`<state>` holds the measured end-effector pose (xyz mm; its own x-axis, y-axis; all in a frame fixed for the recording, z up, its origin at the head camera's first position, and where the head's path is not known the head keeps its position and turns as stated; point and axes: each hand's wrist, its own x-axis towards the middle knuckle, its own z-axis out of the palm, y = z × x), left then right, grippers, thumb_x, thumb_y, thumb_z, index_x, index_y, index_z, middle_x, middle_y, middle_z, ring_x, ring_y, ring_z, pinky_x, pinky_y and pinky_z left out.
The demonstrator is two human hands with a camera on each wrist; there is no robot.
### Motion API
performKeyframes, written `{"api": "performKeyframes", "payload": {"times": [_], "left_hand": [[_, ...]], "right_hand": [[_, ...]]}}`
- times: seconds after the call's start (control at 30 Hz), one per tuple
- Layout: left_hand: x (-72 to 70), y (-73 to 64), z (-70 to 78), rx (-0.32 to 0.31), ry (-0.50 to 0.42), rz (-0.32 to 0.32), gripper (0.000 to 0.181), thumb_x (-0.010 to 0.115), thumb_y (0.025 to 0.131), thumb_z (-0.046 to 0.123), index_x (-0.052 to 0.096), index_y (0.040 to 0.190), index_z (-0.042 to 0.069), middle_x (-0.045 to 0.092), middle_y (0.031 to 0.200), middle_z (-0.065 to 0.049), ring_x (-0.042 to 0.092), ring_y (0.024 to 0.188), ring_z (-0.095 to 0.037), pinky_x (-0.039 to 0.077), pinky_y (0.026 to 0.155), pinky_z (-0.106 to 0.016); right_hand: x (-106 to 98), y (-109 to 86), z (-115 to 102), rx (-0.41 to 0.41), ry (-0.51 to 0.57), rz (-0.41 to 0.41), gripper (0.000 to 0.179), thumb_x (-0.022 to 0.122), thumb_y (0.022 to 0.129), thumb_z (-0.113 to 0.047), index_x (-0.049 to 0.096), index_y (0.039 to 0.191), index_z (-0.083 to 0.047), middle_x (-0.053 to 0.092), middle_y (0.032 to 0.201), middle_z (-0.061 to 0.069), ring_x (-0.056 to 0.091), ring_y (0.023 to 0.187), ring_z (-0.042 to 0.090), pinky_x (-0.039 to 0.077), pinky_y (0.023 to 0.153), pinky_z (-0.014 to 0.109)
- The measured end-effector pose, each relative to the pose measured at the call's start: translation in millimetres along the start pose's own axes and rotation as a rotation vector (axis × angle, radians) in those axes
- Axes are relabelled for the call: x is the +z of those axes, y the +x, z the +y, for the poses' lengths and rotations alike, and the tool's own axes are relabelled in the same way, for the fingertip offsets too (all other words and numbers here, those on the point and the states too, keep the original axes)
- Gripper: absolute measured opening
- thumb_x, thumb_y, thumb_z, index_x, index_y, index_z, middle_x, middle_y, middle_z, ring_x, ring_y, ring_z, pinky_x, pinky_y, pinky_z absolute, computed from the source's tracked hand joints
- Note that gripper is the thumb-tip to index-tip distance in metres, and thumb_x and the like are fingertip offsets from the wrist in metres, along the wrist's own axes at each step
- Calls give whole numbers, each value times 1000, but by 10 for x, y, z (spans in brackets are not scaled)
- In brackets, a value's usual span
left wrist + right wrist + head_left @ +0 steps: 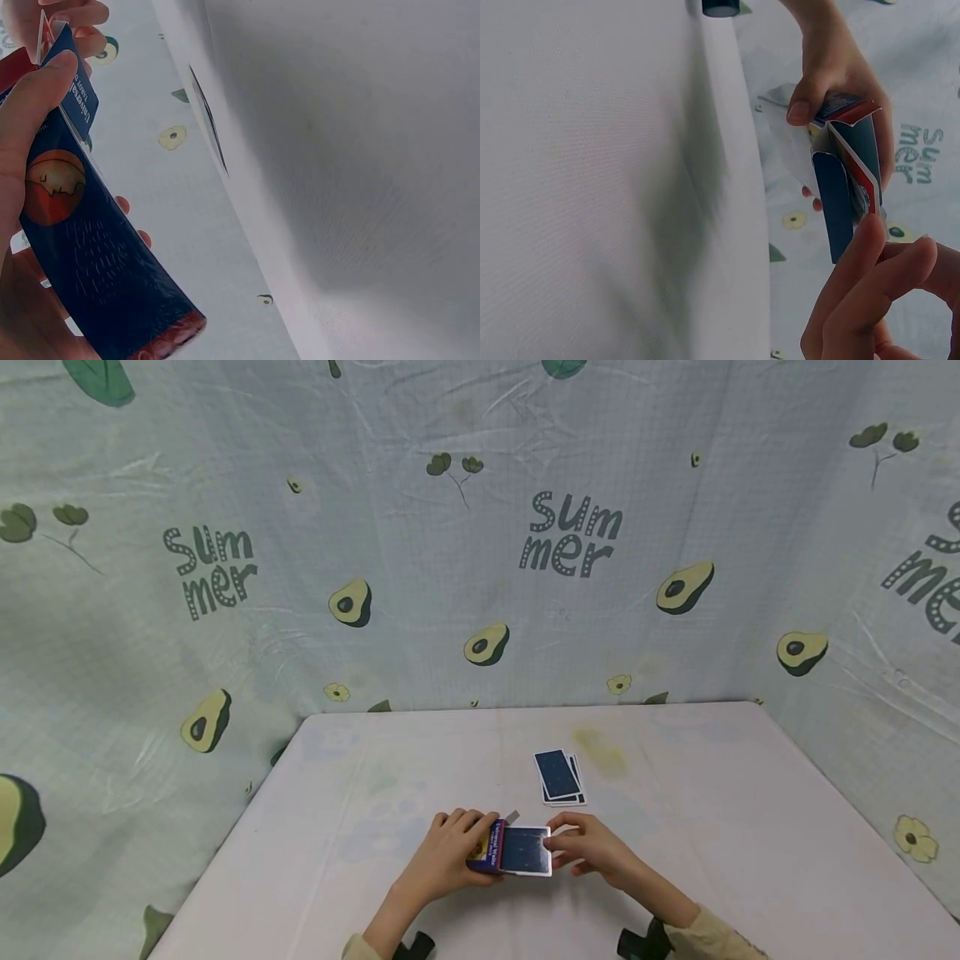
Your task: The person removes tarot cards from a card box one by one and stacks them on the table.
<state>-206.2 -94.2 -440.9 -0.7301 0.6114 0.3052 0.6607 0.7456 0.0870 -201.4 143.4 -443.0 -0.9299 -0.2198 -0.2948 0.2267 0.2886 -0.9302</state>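
Observation:
My left hand (pixel 452 853) grips a dark blue tarot card box (pixel 112 262) with red ends and a face printed on its side. The box is held above the table, its open end towards my right hand (pixel 592 850). Blue-backed cards (pixel 527 850) stick partly out of that end. At their outer edge, the thumb and fingers of the right hand pinch the cards. A loose box flap (pixel 831 202) stands out beside the cards in the right wrist view. How many cards are pinched is hidden.
A small, uneven pile of blue-backed cards (pixel 558 775) lies on the white-covered table (pixel 420 777), beyond the hands. Behind the table hangs a pale curtain (pixel 420 543) printed with avocados and lettering; more of it stands along both sides.

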Motion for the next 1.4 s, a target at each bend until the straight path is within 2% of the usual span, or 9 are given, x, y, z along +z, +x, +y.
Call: {"api": "performKeyframes", "payload": {"times": [0.47,0.93,1.2,1.4], "left_hand": [[-33,-49,-81,-2,4,29,79,73,61,53,47,126,18,56,109,2,49,97,-13,37,80,-38],[-28,-82,-125,-6,-1,65,80,74,59,53,48,126,18,56,108,2,50,96,-13,38,80,-38],[-38,-88,-141,-8,16,103,78,74,59,53,49,125,18,57,107,1,50,96,-14,38,78,-37],[-52,-86,-153,-27,11,85,78,73,60,53,49,125,17,57,108,1,50,97,-15,38,79,-38]], "right_hand": [[-99,-16,10,-26,26,-15,43,65,78,-23,53,114,-4,69,88,5,65,65,14,41,47,20],[-168,-24,43,-22,32,1,40,63,80,-29,55,113,-7,66,87,3,65,64,15,42,48,20],[-188,-43,66,38,36,59,37,59,83,-27,55,113,-6,62,84,3,65,63,14,42,48,21],[-225,-56,82,68,40,89,34,57,84,-25,55,113,-6,64,85,3,65,64,15,43,49,21]]}}
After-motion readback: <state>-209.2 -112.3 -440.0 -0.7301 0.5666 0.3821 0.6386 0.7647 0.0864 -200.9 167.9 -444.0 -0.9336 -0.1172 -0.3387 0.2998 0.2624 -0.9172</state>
